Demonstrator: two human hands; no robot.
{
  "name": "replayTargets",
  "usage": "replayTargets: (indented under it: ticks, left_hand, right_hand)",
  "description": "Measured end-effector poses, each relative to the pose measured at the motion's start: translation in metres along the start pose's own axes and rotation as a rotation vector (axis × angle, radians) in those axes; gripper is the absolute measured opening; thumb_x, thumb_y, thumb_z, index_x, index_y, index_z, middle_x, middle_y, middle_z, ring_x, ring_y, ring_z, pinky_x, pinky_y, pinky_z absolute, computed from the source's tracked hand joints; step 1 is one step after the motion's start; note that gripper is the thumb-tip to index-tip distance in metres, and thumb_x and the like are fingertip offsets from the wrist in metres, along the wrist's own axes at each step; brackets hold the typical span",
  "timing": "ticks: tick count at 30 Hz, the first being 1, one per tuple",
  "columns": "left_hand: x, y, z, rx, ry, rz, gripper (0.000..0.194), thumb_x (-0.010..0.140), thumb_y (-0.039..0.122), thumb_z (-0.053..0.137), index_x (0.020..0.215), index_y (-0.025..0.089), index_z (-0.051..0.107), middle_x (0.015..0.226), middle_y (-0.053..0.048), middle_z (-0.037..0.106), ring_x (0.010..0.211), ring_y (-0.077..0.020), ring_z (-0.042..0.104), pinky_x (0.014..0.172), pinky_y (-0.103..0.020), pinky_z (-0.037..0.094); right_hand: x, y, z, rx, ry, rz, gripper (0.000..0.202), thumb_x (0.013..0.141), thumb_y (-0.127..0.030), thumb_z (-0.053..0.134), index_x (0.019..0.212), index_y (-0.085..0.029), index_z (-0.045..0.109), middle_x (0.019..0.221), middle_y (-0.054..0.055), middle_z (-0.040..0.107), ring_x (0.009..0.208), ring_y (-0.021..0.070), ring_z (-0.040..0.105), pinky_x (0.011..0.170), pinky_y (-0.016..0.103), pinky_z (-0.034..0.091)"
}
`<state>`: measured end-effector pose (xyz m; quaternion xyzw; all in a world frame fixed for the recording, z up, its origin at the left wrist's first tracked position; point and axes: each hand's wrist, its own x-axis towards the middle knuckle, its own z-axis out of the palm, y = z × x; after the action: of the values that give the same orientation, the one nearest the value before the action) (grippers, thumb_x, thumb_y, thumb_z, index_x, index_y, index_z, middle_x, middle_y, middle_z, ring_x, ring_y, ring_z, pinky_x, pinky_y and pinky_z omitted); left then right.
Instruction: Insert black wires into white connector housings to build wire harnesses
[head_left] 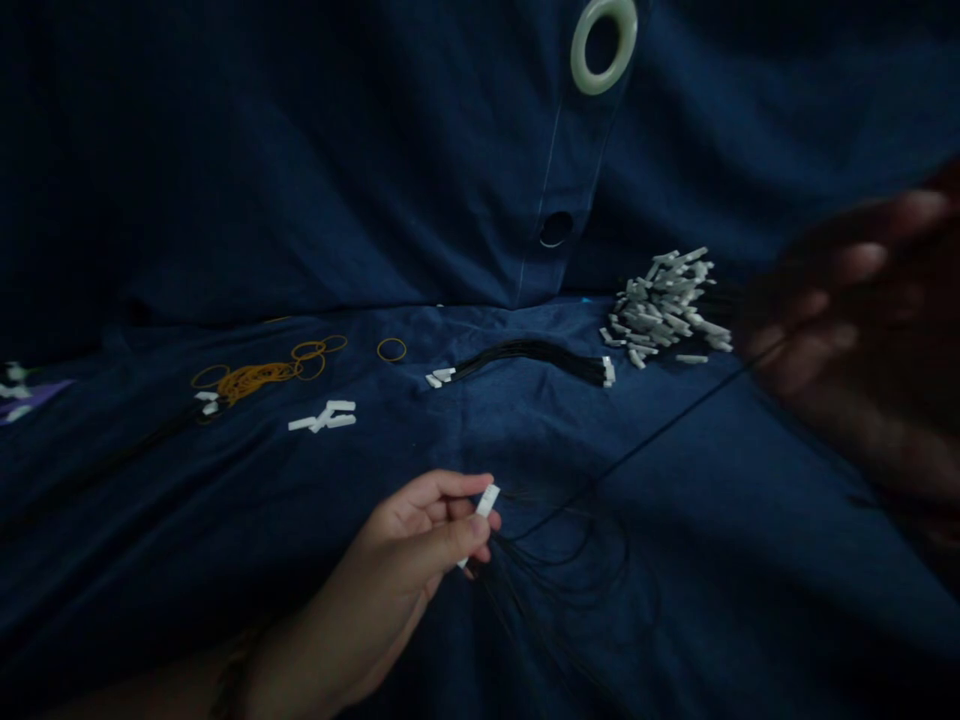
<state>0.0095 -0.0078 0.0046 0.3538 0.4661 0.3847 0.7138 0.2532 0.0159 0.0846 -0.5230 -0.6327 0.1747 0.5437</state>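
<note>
In the lower middle, my left hand (431, 545) pinches a small white connector (487, 500) between thumb and fingers. Loose black wires (562, 575) loop out from beside those fingertips to the right and downward. One black wire (660, 425) stretches straight up from there to my right hand (840, 330), at the right edge. That hand is dark and smeared by motion; its fingers are curled and the wire runs into them. Where the wire ends inside the hand is hidden.
A bundle of black wires (525, 350) with white ends lies behind my left hand. Many white connectors (664, 310) are heaped at the back right. Loose white pieces (326, 417) and orange rubber bands (259, 380) lie left on dark blue cloth (390, 430). Behind hangs a ringed curtain (375, 150).
</note>
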Motion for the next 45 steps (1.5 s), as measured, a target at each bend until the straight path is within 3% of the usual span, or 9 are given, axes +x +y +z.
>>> replayTargets:
  ticks: [2,4,7,11,14,17,27,38,45]
  left_hand:
    - [0.0,0.0,-0.001,0.007,-0.007,-0.008,0.017,0.073,0.015,0.062,0.09,0.019,0.064,0.077,0.0,0.062,0.067,-0.0088,0.053,0.066,-0.022,0.038]
    - [-0.001,-0.001,-0.002,-0.002,-0.022,-0.024,0.019,0.073,0.016,0.062,0.091,0.019,0.063,0.079,0.0,0.062,0.068,-0.0088,0.053,0.066,-0.022,0.038]
    - [-0.004,-0.003,-0.002,-0.071,-0.035,-0.066,0.02,0.071,0.017,0.064,0.091,0.019,0.064,0.078,0.0,0.063,0.069,-0.0098,0.053,0.067,-0.023,0.038]
    - [-0.01,-0.005,0.002,-0.172,-0.018,-0.118,0.022,0.064,0.018,0.069,0.086,0.017,0.065,0.07,-0.001,0.064,0.062,-0.0096,0.053,0.062,-0.023,0.038]
    - [-0.011,-0.004,0.004,-0.215,-0.012,-0.135,0.025,0.06,0.018,0.072,0.084,0.016,0.066,0.068,-0.001,0.064,0.06,-0.0094,0.053,0.061,-0.022,0.038]
    - [-0.008,-0.003,0.004,-0.24,0.011,-0.157,0.026,0.057,0.019,0.073,0.082,0.016,0.066,0.068,-0.002,0.065,0.06,-0.0097,0.054,0.061,-0.022,0.038]
    - [-0.006,-0.005,0.002,-0.213,0.021,-0.183,0.028,0.053,0.021,0.076,0.078,0.016,0.065,0.066,-0.001,0.064,0.056,-0.0089,0.053,0.057,-0.022,0.038]
    - [-0.007,-0.007,0.001,-0.195,-0.047,-0.122,0.019,0.065,0.016,0.068,0.084,0.017,0.065,0.071,-0.002,0.065,0.059,-0.0082,0.054,0.058,-0.02,0.039]
    - [-0.009,-0.008,0.001,-0.012,-0.038,-0.075,0.018,0.066,0.015,0.065,0.084,0.017,0.063,0.07,-0.001,0.063,0.062,-0.0094,0.054,0.058,-0.021,0.039]
  right_hand:
    - [-0.01,-0.008,0.011,0.481,-0.243,0.266,0.06,0.089,-0.027,0.007,0.066,-0.014,0.06,0.079,-0.017,0.061,0.048,-0.008,0.05,0.04,0.01,0.019]
    - [-0.026,-0.009,0.025,0.765,-0.625,0.478,0.037,0.09,-0.029,0.021,0.095,-0.021,0.057,0.068,-0.013,0.061,0.034,-0.0038,0.047,0.036,0.006,0.022]
    - [-0.054,-0.001,0.049,0.687,-0.884,0.533,0.018,0.084,-0.033,0.048,0.082,-0.015,0.049,0.064,-0.001,0.063,0.038,0.0042,0.05,0.035,0.01,0.033]
    - [-0.08,0.019,0.069,0.211,-0.77,0.209,0.02,0.087,-0.027,0.046,0.075,-0.013,0.053,0.054,-0.001,0.054,0.046,0.0044,0.044,0.044,0.014,0.033]
    - [-0.085,0.028,0.072,0.107,-0.719,-0.043,0.015,0.086,-0.018,0.045,0.074,-0.013,0.053,0.058,-0.001,0.054,0.05,0.0055,0.046,0.049,0.016,0.035]
    - [-0.085,0.03,0.071,0.078,-0.695,-0.182,0.013,0.084,-0.013,0.044,0.075,-0.012,0.053,0.059,0.001,0.055,0.053,0.0065,0.05,0.052,0.018,0.036]
    - [-0.083,0.034,0.073,0.055,-0.658,-0.194,0.015,0.083,-0.012,0.043,0.073,-0.011,0.054,0.056,0.001,0.054,0.05,0.0068,0.05,0.049,0.018,0.037]
    - [-0.087,0.033,0.072,0.068,-0.65,-0.202,0.011,0.083,-0.011,0.044,0.074,-0.013,0.051,0.057,-0.001,0.053,0.049,0.0056,0.049,0.048,0.017,0.035]
    - [-0.087,0.028,0.074,-0.059,-0.584,-0.276,0.014,0.08,-0.008,0.045,0.068,-0.013,0.051,0.054,-0.001,0.05,0.048,0.0062,0.046,0.048,0.02,0.033]
